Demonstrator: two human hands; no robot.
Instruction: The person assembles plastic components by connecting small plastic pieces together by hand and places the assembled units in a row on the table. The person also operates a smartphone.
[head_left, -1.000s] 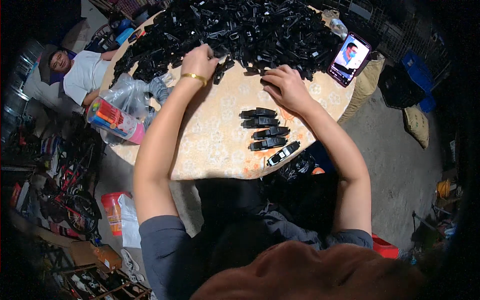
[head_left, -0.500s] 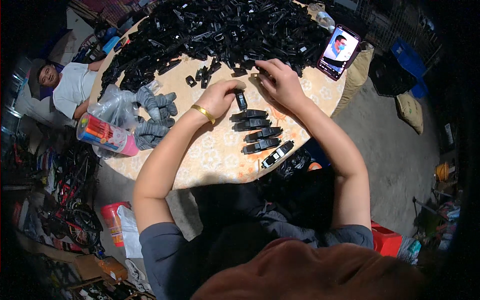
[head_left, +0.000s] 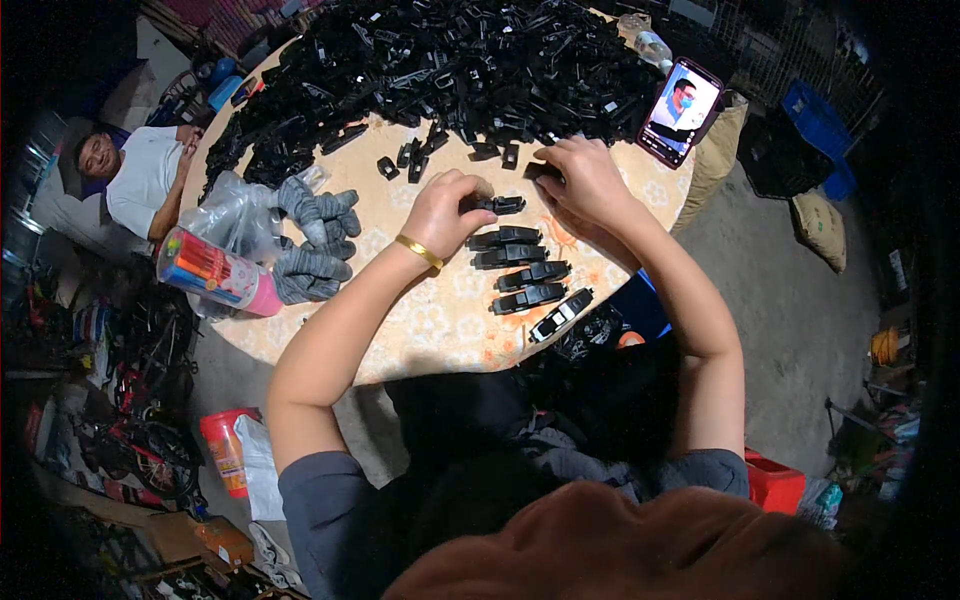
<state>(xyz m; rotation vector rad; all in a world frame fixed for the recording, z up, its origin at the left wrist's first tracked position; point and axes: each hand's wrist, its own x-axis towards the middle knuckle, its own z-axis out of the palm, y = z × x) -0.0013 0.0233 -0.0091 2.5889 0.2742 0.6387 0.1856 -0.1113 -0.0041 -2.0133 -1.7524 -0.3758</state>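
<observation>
My left hand [head_left: 450, 213], with a gold bracelet at its wrist, pinches a long black plastic part [head_left: 507, 205] that lies crosswise above the tabletop. Across from it, my right hand [head_left: 588, 180] is closed, fingers bent, on a small black plastic piece [head_left: 541, 171] partly hidden by the fingertips. Below the left hand, several similar long black parts lie in a column, among them an upper one [head_left: 505, 237] and a tilted one with a pale face [head_left: 561, 315] by the table edge. A few small loose pieces [head_left: 387, 167] lie just beyond my hands.
A large heap of black plastic parts [head_left: 430, 70] covers the far side of the round, flower-patterned table [head_left: 420, 320]. A phone [head_left: 680, 110] leans at the right. Grey gloves [head_left: 318, 210], a plastic bag [head_left: 235, 215] and a jar of coloured pens [head_left: 215, 270] sit left. Another person [head_left: 150, 175] sits beyond.
The part in my left hand has turned from pointing toward me to lying crosswise. My right hand has drawn back from the heap, with a small black piece now showing at its fingertips.
</observation>
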